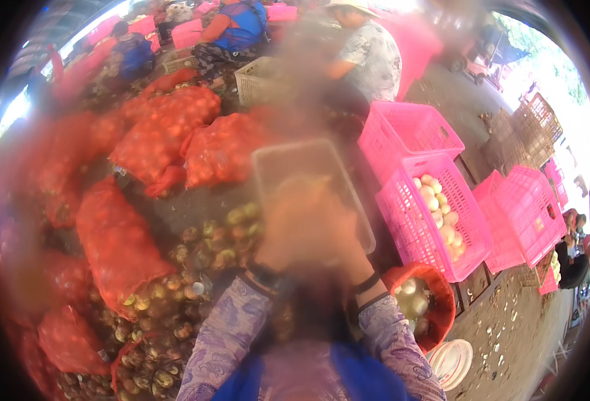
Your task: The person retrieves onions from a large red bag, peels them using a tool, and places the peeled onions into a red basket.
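My left hand and my right hand are close together in front of me, over a pale rectangular tub. A smear on the lens blurs both hands, so their fingers and anything in them cannot be made out. Unpeeled onions lie in a heap just left of my left hand. To the right of my right hand stands a red bucket holding pale peeled onions.
Red mesh sacks of onions crowd the left side. A pink crate on the right holds peeled onions; more pink crates stand beyond it. A white lidded pail is near the bucket. A person sits ahead.
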`<state>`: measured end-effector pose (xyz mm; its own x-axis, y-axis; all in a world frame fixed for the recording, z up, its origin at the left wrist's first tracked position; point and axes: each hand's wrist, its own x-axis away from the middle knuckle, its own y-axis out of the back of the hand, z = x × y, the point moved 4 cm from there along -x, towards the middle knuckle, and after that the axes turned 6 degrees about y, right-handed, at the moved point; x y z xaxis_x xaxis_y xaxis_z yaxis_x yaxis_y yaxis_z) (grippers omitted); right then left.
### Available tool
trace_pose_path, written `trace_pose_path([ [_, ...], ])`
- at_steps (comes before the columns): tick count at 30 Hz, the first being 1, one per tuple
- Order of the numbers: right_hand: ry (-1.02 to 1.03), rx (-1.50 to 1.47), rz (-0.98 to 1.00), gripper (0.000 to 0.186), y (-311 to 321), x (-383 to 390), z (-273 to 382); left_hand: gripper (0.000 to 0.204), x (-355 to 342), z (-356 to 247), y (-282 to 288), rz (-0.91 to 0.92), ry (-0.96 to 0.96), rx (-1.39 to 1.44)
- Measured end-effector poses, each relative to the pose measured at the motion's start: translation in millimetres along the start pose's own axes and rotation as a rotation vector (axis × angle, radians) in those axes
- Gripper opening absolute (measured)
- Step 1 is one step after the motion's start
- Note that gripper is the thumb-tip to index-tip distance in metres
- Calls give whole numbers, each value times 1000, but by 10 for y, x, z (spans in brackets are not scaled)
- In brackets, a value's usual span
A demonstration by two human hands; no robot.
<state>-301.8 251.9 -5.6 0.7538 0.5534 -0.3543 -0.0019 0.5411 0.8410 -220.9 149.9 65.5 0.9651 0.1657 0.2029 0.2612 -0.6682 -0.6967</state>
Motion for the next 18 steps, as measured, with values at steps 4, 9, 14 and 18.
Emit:
trace_pose_path([
  [4, -12, 66, 26, 37, -97, -1, -101, 45, 16, -6, 9, 88, 12, 65],
  [9, -71, 354, 114, 38, -240, 40, -321, 45, -56, 73, 36, 164, -29, 29],
  [14, -6, -105, -64, 38, 372, 90, 319, 43, -15, 252, 417, 205, -506, -337],
  [18, -82, 92, -37, 34, -195, 228, -514, 48, -343, -36, 516, 192, -169, 285],
])
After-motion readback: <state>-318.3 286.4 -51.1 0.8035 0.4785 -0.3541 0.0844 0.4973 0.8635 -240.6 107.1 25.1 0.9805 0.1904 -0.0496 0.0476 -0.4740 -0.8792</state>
